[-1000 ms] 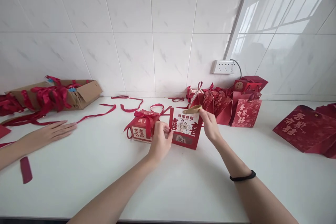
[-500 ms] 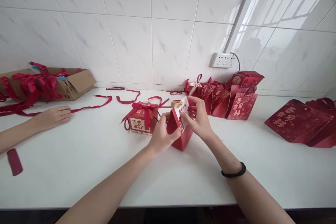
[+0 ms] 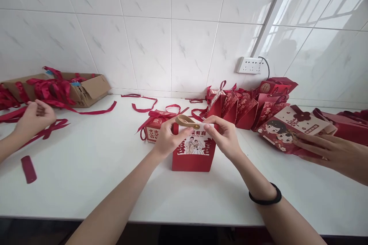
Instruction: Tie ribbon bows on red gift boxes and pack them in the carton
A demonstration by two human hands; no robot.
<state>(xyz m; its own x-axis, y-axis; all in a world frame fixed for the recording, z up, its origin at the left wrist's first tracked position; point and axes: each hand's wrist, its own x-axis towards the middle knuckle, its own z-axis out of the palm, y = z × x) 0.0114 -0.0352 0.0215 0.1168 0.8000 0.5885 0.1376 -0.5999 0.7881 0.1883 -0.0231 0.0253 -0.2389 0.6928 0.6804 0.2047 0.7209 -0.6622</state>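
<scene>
A red gift box [image 3: 192,164] stands upright on the table in front of me, its white printed flap with a bride and groom facing me. A tan strap loops over its top, fixed by a brass stud. My left hand [image 3: 168,134] pinches the top left corner beside the strap. At the top right corner, my right hand [image 3: 225,134], below which a black band circles the forearm, grips the flap edge with thumb and fingers. Just behind my left hand sits a red box with a ribbon bow [image 3: 152,127].
At left, a co-worker's hand [image 3: 36,116] is near a cardboard box [image 3: 94,88] of red ribbons. Another person's hand [image 3: 327,149] touches a printed gift bag [image 3: 280,132] at right. Red bags [image 3: 244,109] stand by the wall under a power strip [image 3: 250,65]. A dark red strap [image 3: 28,169] lies front left.
The gift box has turned so its printed flap faces me, with both hands now at its top corners. A hand with a printed bag has appeared at right; the left co-worker's hand has lifted.
</scene>
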